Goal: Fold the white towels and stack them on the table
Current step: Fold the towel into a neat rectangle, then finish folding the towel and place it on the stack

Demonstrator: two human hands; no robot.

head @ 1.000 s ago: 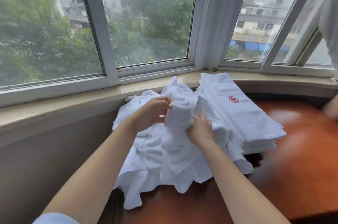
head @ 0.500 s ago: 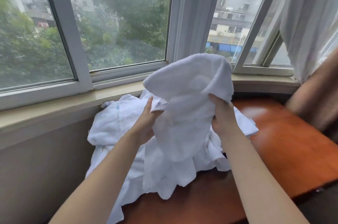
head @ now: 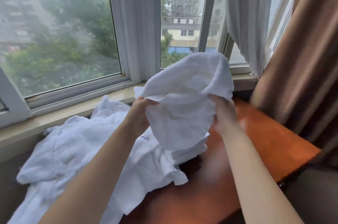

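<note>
The window (head: 73, 37) spans the far side of the scene, with white frames, a sheer curtain (head: 245, 22) hanging at the right pane and a brown drape (head: 301, 59) falling along the right edge. Below the window runs a pale sill (head: 54, 123). The desk (head: 256, 141) is a glossy reddish-brown surface extending from the sill toward the camera on the right side. A loose pile of white towels (head: 82, 150) covers the left part of the desk and lies against the sill, with crumpled edges hanging toward the camera. A folded stack (head: 192, 148) sits on the desk just right of the pile, largely hidden behind the raised cloth. One white towel (head: 184, 99) is held in the air above the pile and the stack, clear of the desk, bunched and drooping in a rounded fold between both hands. The left hand (head: 140, 114) grips the towel's left edge, with the fingers curled into the cloth. The right hand (head: 222, 112) grips the towel's right edge, thumb and fingers pinched around the fabric. Both forearms extend from the lower frame up to the towel. A small blue mark (head: 145, 138) shows on the pile just below the left hand; its form is too blurred to read.
</note>
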